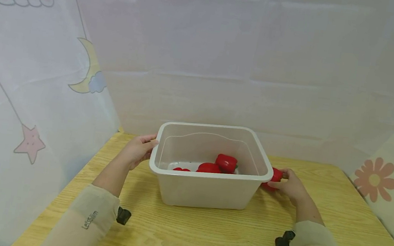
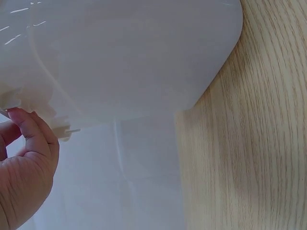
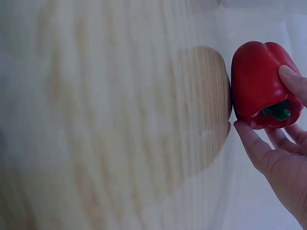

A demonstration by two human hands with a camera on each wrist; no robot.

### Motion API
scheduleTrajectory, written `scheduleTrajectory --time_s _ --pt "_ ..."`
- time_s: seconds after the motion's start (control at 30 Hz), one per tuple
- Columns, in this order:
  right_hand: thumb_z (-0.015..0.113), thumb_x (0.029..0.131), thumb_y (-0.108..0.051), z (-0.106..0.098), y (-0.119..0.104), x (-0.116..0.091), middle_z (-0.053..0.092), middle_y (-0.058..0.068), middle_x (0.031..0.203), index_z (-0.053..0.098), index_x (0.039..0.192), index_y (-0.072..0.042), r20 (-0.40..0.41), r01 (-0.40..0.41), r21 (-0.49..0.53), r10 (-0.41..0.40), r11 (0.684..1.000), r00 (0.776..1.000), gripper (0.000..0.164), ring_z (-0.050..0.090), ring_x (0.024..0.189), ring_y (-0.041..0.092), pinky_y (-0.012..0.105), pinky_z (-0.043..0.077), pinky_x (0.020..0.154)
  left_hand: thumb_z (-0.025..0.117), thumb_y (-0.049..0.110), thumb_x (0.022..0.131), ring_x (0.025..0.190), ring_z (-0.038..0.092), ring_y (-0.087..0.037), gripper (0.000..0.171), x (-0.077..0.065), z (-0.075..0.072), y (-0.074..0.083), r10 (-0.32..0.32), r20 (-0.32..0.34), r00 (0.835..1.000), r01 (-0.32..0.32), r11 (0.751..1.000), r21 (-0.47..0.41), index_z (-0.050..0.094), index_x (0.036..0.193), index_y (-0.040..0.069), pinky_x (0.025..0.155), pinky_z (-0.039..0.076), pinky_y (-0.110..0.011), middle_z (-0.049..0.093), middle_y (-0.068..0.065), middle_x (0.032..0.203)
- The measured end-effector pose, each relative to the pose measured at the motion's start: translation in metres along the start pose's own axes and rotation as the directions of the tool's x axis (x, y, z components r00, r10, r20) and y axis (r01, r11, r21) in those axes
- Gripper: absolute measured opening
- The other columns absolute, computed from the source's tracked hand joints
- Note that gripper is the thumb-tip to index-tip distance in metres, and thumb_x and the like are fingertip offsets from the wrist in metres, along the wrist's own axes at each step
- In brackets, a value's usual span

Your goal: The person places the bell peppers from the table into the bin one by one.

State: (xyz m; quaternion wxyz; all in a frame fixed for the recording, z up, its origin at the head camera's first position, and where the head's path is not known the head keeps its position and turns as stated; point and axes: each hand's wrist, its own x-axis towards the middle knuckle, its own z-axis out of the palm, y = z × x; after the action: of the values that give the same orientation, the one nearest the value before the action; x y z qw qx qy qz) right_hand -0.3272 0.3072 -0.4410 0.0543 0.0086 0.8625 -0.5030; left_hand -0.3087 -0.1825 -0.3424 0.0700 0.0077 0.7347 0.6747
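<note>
A whitish plastic bin (image 1: 203,191) stands on the table, several red things visible inside. One is a red bell pepper (image 1: 226,163) with a bit of green stem; a rounded red piece (image 1: 209,168) lies beside it, and another red piece (image 1: 181,169) is mostly hidden by the front wall. My left hand (image 1: 136,150) holds the bin's left rim, fingers curled at its edge in the left wrist view. Right of the bin, my right hand (image 1: 290,188) grips another red bell pepper (image 3: 259,76) low by the tabletop, thumb on its side and fingers around its stem end.
The wooden table (image 1: 186,236) runs back to a pale cloth backdrop (image 1: 226,61) printed with a moon, a star and flowers. Dark wrist devices (image 1: 283,242) sit by both beige sleeves.
</note>
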Motion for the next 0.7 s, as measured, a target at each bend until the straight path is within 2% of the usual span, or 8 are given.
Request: scheduleTrajectory --time_s 0.2,0.37,0.47,0.6,0.7 --pt "0.072 0.080 -0.024 -0.001 -0.002 -0.005 0.028 0.028 0.135 0.022 0.137 0.004 -0.017 -0.022 0.024 0.023 0.999 1.000 0.081 0.047 0.108 0.037 0.039 0.050 0.082 0.047 0.015 0.096 0.083 0.060 -0.012 0.043 0.000 0.000 0.000 0.003 0.006 1.000 -0.003 1.000 -0.003 0.040 0.138 0.005 0.072 0.051 -0.023 0.049 -0.024 0.127" --pt "0.073 0.079 -0.027 -0.004 -0.005 -0.007 0.026 0.030 0.136 0.019 0.137 0.007 -0.019 -0.005 0.032 0.005 0.999 1.000 0.086 0.042 0.112 0.041 0.044 0.047 0.086 0.047 0.015 0.096 0.082 0.060 -0.012 0.043 -0.001 0.000 0.000 0.001 0.006 1.000 -0.001 1.000 -0.004 0.040 0.138 0.006 0.072 0.051 -0.023 0.050 -0.023 0.126" --pt "0.074 0.077 -0.028 -0.008 -0.007 -0.007 0.025 0.031 0.136 0.019 0.137 0.008 -0.026 0.008 0.033 -0.007 0.999 1.000 0.088 0.039 0.115 0.043 0.042 0.048 0.087 0.047 0.015 0.096 0.083 0.060 -0.013 0.043 0.000 0.000 0.000 -0.001 0.008 1.000 0.001 1.000 -0.004 0.040 0.138 0.006 0.072 0.051 -0.023 0.051 -0.022 0.125" --pt "0.074 0.078 -0.027 -0.014 -0.009 -0.006 0.025 0.031 0.135 0.020 0.136 0.009 -0.032 0.023 0.032 -0.022 0.999 0.999 0.086 0.041 0.114 0.043 0.038 0.050 0.084 0.048 0.016 0.096 0.085 0.059 -0.016 0.043 0.000 -0.001 0.000 -0.003 0.009 1.000 0.003 1.000 -0.001 0.041 0.138 0.007 0.073 0.051 -0.024 0.050 -0.022 0.125" --pt "0.072 0.080 -0.027 -0.018 -0.012 -0.006 0.025 0.031 0.135 0.020 0.135 0.009 -0.034 0.026 0.033 -0.024 0.999 0.999 0.084 0.043 0.112 0.043 0.039 0.049 0.085 0.048 0.016 0.096 0.085 0.059 -0.017 0.043 0.000 -0.001 0.000 -0.003 0.007 1.000 0.003 1.000 -0.001 0.041 0.138 0.007 0.072 0.051 -0.023 0.050 -0.022 0.125"
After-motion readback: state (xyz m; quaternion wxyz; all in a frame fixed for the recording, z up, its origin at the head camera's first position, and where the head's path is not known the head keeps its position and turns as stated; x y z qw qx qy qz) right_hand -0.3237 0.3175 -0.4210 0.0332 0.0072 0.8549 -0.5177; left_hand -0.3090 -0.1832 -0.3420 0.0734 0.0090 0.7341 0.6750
